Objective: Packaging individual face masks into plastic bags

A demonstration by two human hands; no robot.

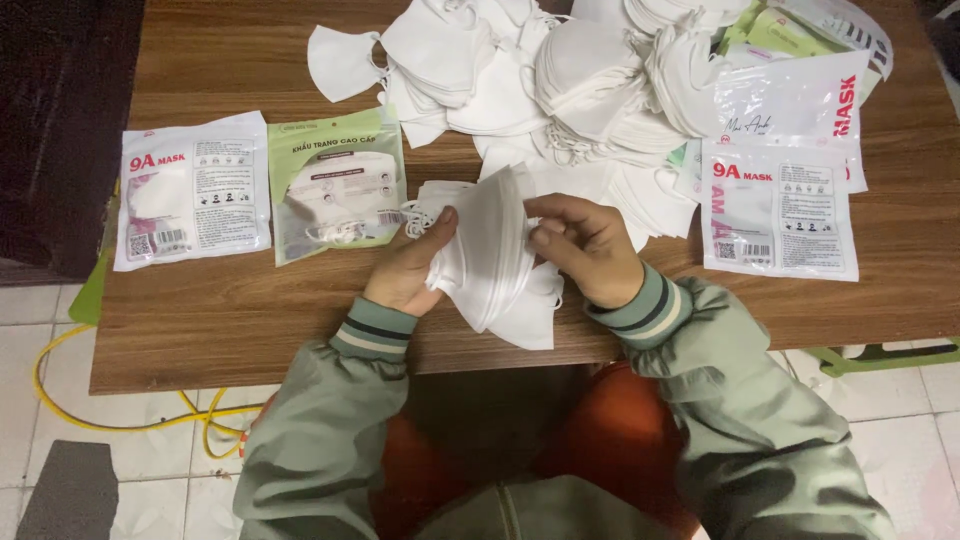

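Well out to the left of your left hand (408,268), a yellow cable (120,425) loops across the tiled floor (40,300) below the edge of the wooden table (250,320). On the table, still to the left of that hand, lie two sealed mask packets side by side: a white packet (190,190) with red and pink print, then a green-and-white packet (337,185) just beside your left thumb (its lower corner comes close to your knuckles). Your left hand is closed around the near side of a stack of white face masks (490,255), fingers underneath and thumb pressed on top by the tangled ear loops (422,215). The stack stands on edge between your two hands, just above the table's near edge, fanned slightly at the top. Your right hand (585,245) is curled against the other side of the stack, fingertips pinching the outer mask's fold, so both hands are clamped on the same bundle. Beyond your hands, toward the far side of the table, spreads a loose heap of white masks (560,80), with one single mask (340,62) lying apart at its left. To the right of your right hand lies another white packet (780,208), partly covering a clear printed bag (800,100), with more packets (790,25) behind it.
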